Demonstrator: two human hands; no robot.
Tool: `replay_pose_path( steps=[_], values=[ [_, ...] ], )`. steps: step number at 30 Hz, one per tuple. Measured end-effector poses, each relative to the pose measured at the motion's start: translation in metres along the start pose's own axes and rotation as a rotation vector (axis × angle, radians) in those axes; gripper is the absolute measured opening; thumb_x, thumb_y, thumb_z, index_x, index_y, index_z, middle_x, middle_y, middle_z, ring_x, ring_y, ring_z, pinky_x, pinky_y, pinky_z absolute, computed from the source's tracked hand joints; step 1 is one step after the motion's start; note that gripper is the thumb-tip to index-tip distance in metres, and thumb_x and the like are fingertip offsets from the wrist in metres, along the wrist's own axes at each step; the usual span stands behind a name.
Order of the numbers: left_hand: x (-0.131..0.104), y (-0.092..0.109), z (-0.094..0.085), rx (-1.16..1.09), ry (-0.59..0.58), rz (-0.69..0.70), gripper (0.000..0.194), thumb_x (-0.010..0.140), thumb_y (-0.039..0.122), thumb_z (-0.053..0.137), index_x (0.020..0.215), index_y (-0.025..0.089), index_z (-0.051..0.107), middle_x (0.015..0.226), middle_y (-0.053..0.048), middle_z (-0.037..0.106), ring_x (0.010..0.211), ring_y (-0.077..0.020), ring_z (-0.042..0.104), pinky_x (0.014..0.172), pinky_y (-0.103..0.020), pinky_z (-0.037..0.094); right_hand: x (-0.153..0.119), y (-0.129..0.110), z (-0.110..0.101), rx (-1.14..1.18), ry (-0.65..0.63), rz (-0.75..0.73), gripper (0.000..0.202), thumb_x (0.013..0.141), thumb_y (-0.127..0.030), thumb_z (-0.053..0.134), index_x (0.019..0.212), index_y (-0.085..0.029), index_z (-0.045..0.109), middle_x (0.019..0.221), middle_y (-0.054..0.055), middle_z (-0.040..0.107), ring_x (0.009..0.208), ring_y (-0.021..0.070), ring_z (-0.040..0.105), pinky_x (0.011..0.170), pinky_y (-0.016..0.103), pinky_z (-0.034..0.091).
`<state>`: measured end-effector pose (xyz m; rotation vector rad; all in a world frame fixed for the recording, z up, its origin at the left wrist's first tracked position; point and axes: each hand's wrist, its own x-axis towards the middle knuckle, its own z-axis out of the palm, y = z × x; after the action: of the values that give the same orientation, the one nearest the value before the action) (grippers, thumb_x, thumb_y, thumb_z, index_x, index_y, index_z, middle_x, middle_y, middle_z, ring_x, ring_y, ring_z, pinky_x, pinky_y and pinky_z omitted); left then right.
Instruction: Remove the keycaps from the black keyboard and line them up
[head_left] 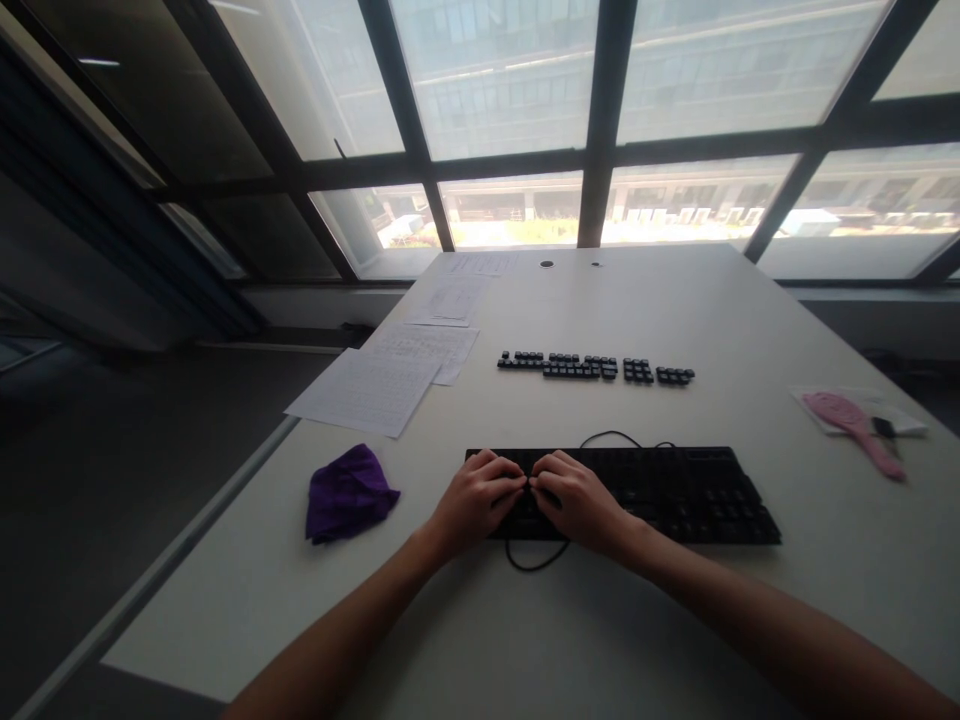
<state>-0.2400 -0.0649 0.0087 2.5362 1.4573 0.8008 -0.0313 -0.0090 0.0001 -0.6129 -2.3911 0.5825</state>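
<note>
A black keyboard [697,495] lies on the white table [480,640] in front of me. Over its left part, my left hand [480,492] and my right hand [574,495] are close together, fingertips nearly meeting. The fingers of both are curled and pressed together in a pinch; anything between them is too small to make out. Beyond the keyboard, loose black keycaps [576,370] stand in short rows. A black cable [534,568] loops out from under the keyboard's near edge, and part of it shows behind the far edge.
A crumpled purple cloth [349,495] lies left of the keyboard. Written paper sheets [367,390] run along the table's left side. At the right, a pink hairbrush [851,425] and a small dark brush [885,430] rest partly on white paper. Windows stand behind the far edge.
</note>
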Motion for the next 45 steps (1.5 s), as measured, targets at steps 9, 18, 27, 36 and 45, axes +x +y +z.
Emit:
replay_pose_path(
  steps=[9,18,27,36,45],
  values=[
    [-0.004,-0.002,0.006,0.017,0.036,0.016,0.015,0.091,0.018,0.060,0.099,0.022,0.072,0.103,-0.005,0.070,0.092,-0.0204,0.056,0.085,-0.038,0.051,-0.001,0.004,0.004,-0.066,-0.014,-0.030,0.018,0.094,-0.013,0.054,0.079,-0.018,0.062,0.093,0.007,0.065,0.089,0.0189,0.057,0.081,0.031,0.049],
    [-0.004,0.000,0.006,0.012,0.026,-0.006,0.015,0.092,0.017,0.058,0.100,0.022,0.071,0.102,-0.006,0.069,0.092,-0.0201,0.057,0.085,-0.037,0.051,0.000,0.002,0.003,-0.102,-0.020,-0.037,0.018,0.094,-0.013,0.054,0.079,-0.018,0.062,0.091,0.007,0.064,0.089,0.0187,0.057,0.081,0.031,0.049],
    [-0.004,-0.001,0.008,0.025,0.019,-0.010,0.015,0.093,0.018,0.057,0.103,0.021,0.069,0.104,-0.006,0.069,0.094,-0.0207,0.057,0.086,-0.038,0.051,0.000,0.000,0.004,-0.186,-0.039,-0.039,0.017,0.095,-0.013,0.053,0.082,-0.018,0.062,0.089,0.007,0.063,0.086,0.0187,0.056,0.079,0.031,0.046],
    [-0.004,-0.002,0.009,0.023,0.033,0.007,0.017,0.093,0.017,0.057,0.104,0.022,0.069,0.104,-0.007,0.069,0.094,-0.0210,0.057,0.085,-0.039,0.052,0.002,0.003,0.006,-0.209,-0.050,-0.053,0.018,0.095,-0.013,0.052,0.080,-0.018,0.061,0.087,0.006,0.063,0.083,0.0182,0.054,0.078,0.030,0.046],
    [-0.005,-0.004,0.010,-0.020,0.046,-0.015,0.015,0.093,0.018,0.058,0.103,0.022,0.069,0.104,-0.006,0.069,0.094,-0.0204,0.057,0.085,-0.038,0.052,0.000,0.013,0.014,-0.012,0.038,-0.031,0.027,0.097,-0.013,0.051,0.071,-0.018,0.058,0.083,0.005,0.062,0.083,0.0167,0.055,0.076,0.028,0.048]
  ],
)
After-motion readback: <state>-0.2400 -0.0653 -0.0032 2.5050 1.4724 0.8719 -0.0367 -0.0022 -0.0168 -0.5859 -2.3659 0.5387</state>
